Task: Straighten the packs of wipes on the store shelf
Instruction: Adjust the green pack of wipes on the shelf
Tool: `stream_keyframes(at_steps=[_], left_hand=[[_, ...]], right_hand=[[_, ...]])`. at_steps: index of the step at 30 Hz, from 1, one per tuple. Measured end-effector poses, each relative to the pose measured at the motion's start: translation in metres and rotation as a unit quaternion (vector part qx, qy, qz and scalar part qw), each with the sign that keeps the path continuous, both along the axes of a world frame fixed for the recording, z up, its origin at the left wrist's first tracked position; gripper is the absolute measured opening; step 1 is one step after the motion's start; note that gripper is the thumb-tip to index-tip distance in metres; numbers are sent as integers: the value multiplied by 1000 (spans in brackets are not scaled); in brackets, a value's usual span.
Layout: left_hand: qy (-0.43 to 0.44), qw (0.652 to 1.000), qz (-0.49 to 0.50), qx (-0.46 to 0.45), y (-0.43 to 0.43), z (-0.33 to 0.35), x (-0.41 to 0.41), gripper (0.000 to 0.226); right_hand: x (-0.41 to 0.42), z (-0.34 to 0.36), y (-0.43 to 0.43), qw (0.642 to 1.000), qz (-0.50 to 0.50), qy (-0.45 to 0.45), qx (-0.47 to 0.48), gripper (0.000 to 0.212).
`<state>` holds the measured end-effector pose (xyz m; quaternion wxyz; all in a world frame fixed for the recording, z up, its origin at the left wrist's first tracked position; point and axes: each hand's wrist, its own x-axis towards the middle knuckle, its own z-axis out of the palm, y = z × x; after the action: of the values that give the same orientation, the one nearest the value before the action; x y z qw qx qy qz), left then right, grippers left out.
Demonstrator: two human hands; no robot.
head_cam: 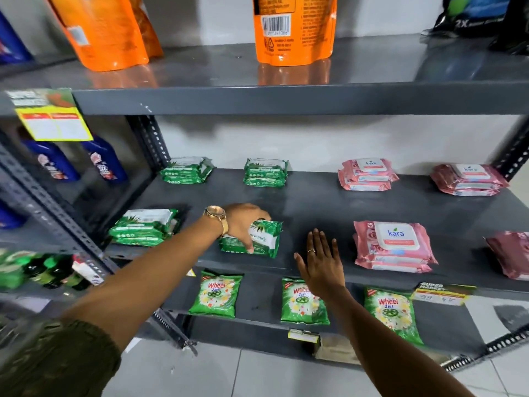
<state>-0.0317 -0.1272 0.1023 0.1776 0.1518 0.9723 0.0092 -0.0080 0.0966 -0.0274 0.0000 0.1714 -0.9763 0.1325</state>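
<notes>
On the grey middle shelf (315, 207) lie stacks of wipes. My left hand (243, 222), with a gold watch on the wrist, grips the left end of a green pack stack (264, 239) near the front edge; the stack sits slightly skewed. My right hand (320, 262) hovers flat, fingers spread, just right of that stack and touches nothing. Other green stacks lie at front left (143, 227), back left (186, 170) and back middle (265, 171). Pink kara stacks lie at front right (393, 247), back right (366, 174), far back right (469, 179) and the right edge (512, 253).
The shelf below holds three green Wheel detergent pouches (216, 293). Orange refill pouches (294, 27) stand on the shelf above. Blue bottles (106, 159) stand on the neighbouring rack to the left. A slotted steel upright (151, 138) borders the left side. Price tags hang on shelf edges.
</notes>
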Motion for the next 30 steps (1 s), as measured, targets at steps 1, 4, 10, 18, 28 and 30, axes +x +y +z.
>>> stream_keyframes(at_steps=[1,4,10,18,28,30], left_hand=[[-11,1000,12,12,0,2,1,100],[-50,996,54,41,-4,16,2,108],[3,997,73,-9,-2,20,10,125],[128,974,187,-22,5,3,16,74],[82,960,-108,-244,-19,6,25,44],[87,981,-40,-171,-20,11,24,50]], right_hand=[[0,1,0,1000,1,-4,2,113],[-1,3,1,1000,4,-11,6,109],[-1,4,2,999,12,-25,20,98],[-1,4,2,999,14,-23,17,93],[-2,4,1,1000,11,-16,20,92],[-1,5,1,999,12,-19,25,87]])
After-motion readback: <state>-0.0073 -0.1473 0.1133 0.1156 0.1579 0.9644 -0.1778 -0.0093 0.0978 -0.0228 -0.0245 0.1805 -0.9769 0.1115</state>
